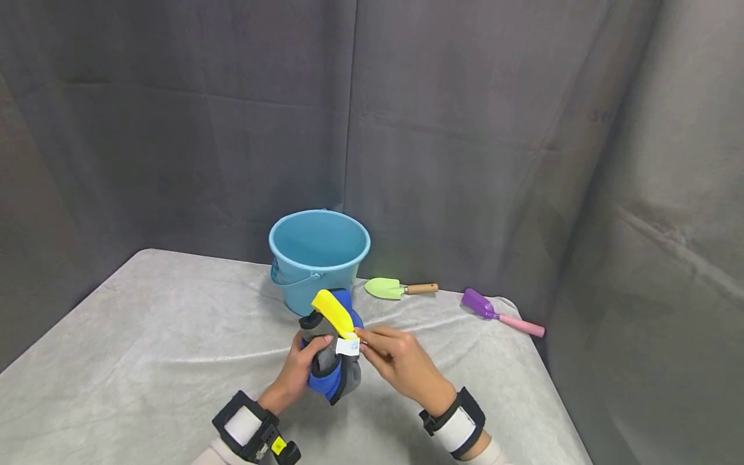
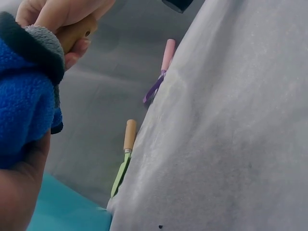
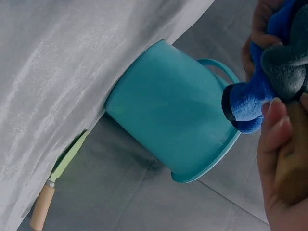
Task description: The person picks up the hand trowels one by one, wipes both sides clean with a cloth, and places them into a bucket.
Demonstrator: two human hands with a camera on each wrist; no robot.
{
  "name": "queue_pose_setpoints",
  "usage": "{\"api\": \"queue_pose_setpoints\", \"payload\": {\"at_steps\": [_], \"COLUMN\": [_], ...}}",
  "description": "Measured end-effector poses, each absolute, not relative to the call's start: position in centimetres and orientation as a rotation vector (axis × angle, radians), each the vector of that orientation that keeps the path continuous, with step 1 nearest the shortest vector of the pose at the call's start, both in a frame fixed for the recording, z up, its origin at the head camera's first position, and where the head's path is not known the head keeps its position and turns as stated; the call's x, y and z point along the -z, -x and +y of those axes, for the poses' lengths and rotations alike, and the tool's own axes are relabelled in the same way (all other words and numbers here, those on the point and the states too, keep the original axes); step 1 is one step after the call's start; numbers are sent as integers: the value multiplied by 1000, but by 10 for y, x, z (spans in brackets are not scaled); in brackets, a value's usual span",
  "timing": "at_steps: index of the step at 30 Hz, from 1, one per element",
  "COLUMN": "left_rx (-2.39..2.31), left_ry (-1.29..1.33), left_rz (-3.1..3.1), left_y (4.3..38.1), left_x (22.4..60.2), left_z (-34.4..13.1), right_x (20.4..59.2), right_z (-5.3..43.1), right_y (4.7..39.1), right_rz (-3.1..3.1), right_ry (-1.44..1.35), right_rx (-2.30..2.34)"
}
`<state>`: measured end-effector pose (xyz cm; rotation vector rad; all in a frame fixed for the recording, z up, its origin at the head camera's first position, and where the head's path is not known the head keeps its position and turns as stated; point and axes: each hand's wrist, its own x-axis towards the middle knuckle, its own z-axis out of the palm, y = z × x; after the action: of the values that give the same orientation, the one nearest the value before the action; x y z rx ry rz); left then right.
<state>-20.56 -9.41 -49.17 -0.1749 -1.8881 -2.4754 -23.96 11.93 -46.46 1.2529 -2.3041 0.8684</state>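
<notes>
My left hand (image 1: 295, 373) grips a bunched blue and grey fleecy cloth (image 1: 327, 383) with dark edging, in the middle of the head view. A white label (image 1: 347, 347) hangs from the cloth. Against it lies the yellow blade of a hand trowel (image 1: 334, 312), tilted up toward the left. My right hand (image 1: 403, 360) pinches the trowel's wooden handle (image 3: 292, 168), which the right wrist view shows close up. In the left wrist view the handle's end (image 2: 79, 33) pokes out between the fingers. Folds of cloth hide part of the left fingers.
Behind the hands a blue bucket (image 1: 320, 268) stands upright, its handle lowered. To its right lie a green trowel (image 1: 383, 288) with a wooden handle and a purple scoop (image 1: 479, 303) with a pink handle. A pale cloth covers the table (image 1: 145, 349); grey curtains hang around it.
</notes>
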Motion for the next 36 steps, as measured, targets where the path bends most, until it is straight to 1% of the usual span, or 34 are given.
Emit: {"api": "queue_pose_setpoints", "payload": {"at_steps": [11,18,23,29,36], "left_rx": [2364,2304,2228,2256,2286], "left_ry": [-4,-20,-106,-173,-189], "left_rz": [-2045,-1968,-1925,-1851,-1790], "left_y": [209,216,220,222,225], "left_x": [493,493,491,492,493], "left_z": [-91,-93,-97,-102,-107], "right_x": [463,462,464,469,470], "right_z": [120,121,121,121,121], "right_y": [241,242,243,242,240], "right_rz": [-2318,-2306,-2307,-2337,-2387], "right_ry": [-1306,-1310,-1314,-1342,-1344], "right_rx": [-855,-835,-830,-828,-826]}}
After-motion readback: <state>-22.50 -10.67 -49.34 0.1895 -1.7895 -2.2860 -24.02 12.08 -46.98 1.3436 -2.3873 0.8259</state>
